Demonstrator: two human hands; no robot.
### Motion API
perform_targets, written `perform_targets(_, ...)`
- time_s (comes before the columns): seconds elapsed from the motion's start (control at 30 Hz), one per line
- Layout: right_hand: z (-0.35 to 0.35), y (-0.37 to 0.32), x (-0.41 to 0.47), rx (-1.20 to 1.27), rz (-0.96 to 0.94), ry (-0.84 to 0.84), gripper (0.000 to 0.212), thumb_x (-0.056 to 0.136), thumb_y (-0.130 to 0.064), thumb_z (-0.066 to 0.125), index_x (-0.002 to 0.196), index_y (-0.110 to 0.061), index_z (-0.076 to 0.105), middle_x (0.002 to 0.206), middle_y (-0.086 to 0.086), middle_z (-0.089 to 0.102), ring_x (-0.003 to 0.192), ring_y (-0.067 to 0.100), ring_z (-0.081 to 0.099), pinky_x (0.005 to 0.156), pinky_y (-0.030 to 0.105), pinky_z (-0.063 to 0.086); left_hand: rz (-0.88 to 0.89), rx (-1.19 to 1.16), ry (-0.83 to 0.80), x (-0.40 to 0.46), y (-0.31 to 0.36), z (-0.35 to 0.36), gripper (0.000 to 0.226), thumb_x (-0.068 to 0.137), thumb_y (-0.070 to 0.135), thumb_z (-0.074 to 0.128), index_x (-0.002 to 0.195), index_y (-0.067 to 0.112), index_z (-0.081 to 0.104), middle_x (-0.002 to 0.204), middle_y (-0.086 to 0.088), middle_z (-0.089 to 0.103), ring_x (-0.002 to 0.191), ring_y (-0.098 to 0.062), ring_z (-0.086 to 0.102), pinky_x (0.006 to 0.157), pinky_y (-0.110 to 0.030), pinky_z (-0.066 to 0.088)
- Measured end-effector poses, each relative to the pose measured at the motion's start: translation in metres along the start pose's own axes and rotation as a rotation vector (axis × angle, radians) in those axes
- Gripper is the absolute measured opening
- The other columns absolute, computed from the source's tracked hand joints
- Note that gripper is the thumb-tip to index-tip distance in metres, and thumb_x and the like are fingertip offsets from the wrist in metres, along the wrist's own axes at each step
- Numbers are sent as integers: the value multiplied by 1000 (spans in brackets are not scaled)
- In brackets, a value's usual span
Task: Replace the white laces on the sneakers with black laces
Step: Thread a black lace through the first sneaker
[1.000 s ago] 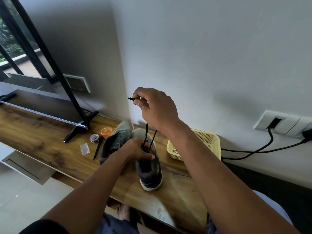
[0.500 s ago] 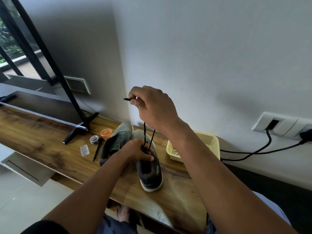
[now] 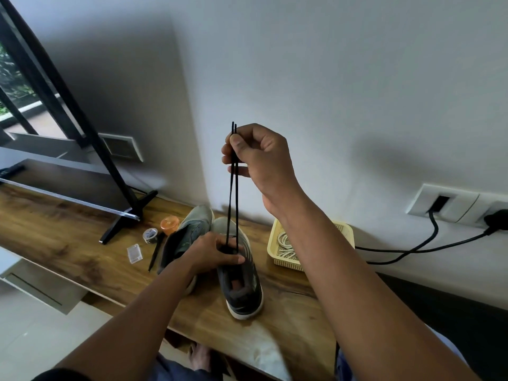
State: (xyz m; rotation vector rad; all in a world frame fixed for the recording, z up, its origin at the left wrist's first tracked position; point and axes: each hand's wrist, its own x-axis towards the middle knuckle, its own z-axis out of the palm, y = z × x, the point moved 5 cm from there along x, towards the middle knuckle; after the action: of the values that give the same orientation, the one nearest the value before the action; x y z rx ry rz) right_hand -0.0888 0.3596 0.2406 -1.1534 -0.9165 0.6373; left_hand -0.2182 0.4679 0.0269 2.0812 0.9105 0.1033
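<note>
Black lace (image 3: 232, 188): both ends now stand upright and side by side above the right sneaker (image 3: 239, 273), with the two tips level and projecting just above the right hand (image 3: 258, 158). Half a second ago the tips pointed sideways out of the fist and the hand sat lower over the shoe; the hand has since rotated and lifted, drawing the two strands taut and near parallel. Judged from this, the lace has been passed through the lowest eyelets and the ends are being evened before cross-lacing begins; the remaining eyelets appear unthreaded. Right hand: fingers curled, thumb and forefinger pinching both strands together just below the tips. Left hand (image 3: 211, 254): fingers curled over the front of the right sneaker where the strands enter, holding the shoe down against the pull; the exact contact with the lace is hidden. The left sneaker (image 3: 189, 237) stands touching the right sneaker on its left side, with no lace visible on it. White laces (image 3: 284, 243) lie in the yellow basket (image 3: 341, 229), just to the right of the right sneaker.
</note>
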Motion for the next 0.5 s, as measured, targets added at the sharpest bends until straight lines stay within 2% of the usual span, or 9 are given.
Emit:
perform_targets(0.17,-4,-5,-1,84,-4,86,10,101,0,61,97,0,70,81,12,71,74,22,69,74,39,59,-20,2,-12,0,-2,0,35,70,45,95,101,50,81,120,24,74,118,3,65,111,-34,51)
perform_targets(0.3,-3,-4,0,-7,-31,65,10,98,-1,65,92,-3,73,83,15,75,74,21,71,79,38,61,1,87,9,-1,4,-1,36,72,49,94,104,54,78,116,24,75,115,1,67,106,-29,53)
perform_targets(0.33,-2,-3,1,-61,-42,48,10,98,-3,67,91,-5,74,84,13,77,75,19,71,82,38,61,4,126,8,-3,6,-2,48,72,51,93,115,50,74,120,21,74,118,-3,66,107,-31,52)
perform_targets(0.4,0,1,2,-174,-64,14,10,96,-8,70,88,-10,75,83,7,78,79,15,73,85,36,60,-6,212,-43,-7,9,0,85,71,54,92,146,37,56,139,12,64,131,-12,58,114,-39,47)
perform_targets(0.43,1,3,2,-217,-75,1,10,96,-10,71,88,-11,76,82,4,78,82,15,74,88,37,59,-16,233,-70,-10,10,-1,97,71,52,93,154,30,47,147,8,59,136,-16,54,117,-42,44)
perform_targets(0.5,4,8,0,-264,-87,-12,9,94,-10,72,88,-9,77,80,4,77,86,21,74,93,44,58,-30,231,-81,-15,11,-5,106,71,48,94,158,25,39,153,4,54,141,-19,50,119,-42,42)
